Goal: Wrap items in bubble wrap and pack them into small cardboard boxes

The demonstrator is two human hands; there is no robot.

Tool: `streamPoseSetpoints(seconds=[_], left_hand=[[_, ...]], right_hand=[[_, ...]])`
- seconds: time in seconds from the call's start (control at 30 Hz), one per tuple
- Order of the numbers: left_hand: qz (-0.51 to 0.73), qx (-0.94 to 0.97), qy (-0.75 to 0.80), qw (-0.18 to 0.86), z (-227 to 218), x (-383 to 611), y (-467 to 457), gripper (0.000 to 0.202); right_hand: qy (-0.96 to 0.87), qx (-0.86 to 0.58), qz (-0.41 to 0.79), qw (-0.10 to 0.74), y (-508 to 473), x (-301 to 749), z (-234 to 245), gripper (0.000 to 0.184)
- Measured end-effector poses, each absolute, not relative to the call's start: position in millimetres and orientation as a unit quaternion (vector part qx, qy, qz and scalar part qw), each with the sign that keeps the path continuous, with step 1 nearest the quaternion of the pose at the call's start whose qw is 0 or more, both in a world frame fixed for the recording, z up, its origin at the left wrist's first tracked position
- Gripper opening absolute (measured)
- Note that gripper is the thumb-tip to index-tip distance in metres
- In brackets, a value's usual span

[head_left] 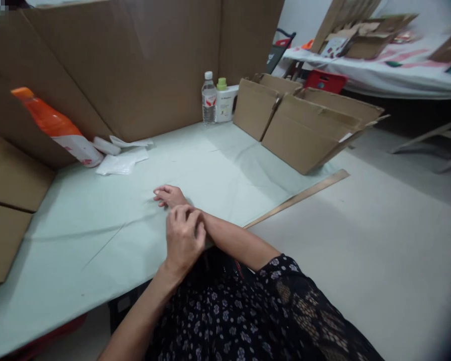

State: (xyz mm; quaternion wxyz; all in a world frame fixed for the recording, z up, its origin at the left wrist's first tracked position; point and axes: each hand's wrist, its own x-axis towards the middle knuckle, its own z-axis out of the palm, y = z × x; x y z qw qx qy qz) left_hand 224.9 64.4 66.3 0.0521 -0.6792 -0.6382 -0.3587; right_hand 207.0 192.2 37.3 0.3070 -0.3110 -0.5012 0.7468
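Note:
My left hand (pixel 184 235) reaches up from the lower left and lies across my right wrist. Its fingers are bent and press on the wrist, and their tips are partly hidden. Just beyond it, my right hand (pixel 172 195) is held over the pale green tabletop (pixel 108 210), with loosely bent fingers a little apart and no object visible in them. Thin dark lines run over the cloth to the left of both hands.
An orange-and-white bottle (pixel 62 128) leans at the back left beside white tissues (pixel 122 159). A water bottle (pixel 209 98), a white jug (pixel 224 103) and open cardboard boxes (pixel 300 125) stand at the back right. Cardboard panels (pixel 143 60) rise behind; another box (pixel 13 175) is left.

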Motion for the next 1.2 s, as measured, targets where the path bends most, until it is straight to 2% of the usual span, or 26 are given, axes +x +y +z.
streamPoseSetpoints(seconds=[0.1, 0.23, 0.3, 0.43, 0.5, 0.63, 0.77, 0.9, 0.97, 1.1, 1.2], left_hand=[[-0.35, -0.714, -0.605, 0.04, 59, 261, 50, 0.026], [-0.366, -0.754, -0.54, -0.083, 63, 295, 20, 0.019], [-0.362, -0.774, -0.509, -0.107, 65, 294, 15, 0.022], [-0.372, -0.726, -0.578, 0.0, 61, 259, 33, 0.031], [-0.362, -0.694, -0.622, 0.007, 55, 246, 45, 0.029], [-0.407, -0.68, -0.601, -0.107, 40, 260, 43, 0.031], [-0.427, -0.681, -0.552, -0.221, 35, 281, 19, 0.026], [-0.416, -0.616, -0.62, -0.252, 36, 271, 22, 0.053], [-0.418, -0.593, -0.643, -0.245, 36, 265, 30, 0.059], [-0.457, -0.633, -0.582, -0.229, 27, 269, 30, 0.039], [-0.441, -0.693, -0.49, -0.292, 17, 274, 17, 0.025]], right_hand=[[-0.481, -0.321, 0.75, 0.32, 194, 208, 39, 0.005], [-0.466, -0.306, 0.776, 0.294, 194, 209, 44, 0.009], [-0.467, -0.307, 0.778, 0.289, 195, 209, 45, 0.011], [-0.487, -0.301, 0.77, 0.283, 196, 209, 38, 0.008], [-0.502, -0.292, 0.766, 0.276, 197, 210, 33, 0.005], [-0.516, -0.268, 0.767, 0.271, 199, 213, 26, 0.004], [-0.496, -0.265, 0.785, 0.261, 197, 214, 29, 0.013], [-0.496, -0.269, 0.782, 0.264, 194, 216, 33, 0.013], [-0.5, -0.271, 0.781, 0.259, 192, 218, 34, 0.011], [-0.499, -0.274, 0.785, 0.243, 189, 219, 35, 0.015], [-0.516, -0.283, 0.759, 0.278, 195, 227, 45, 0.016]])
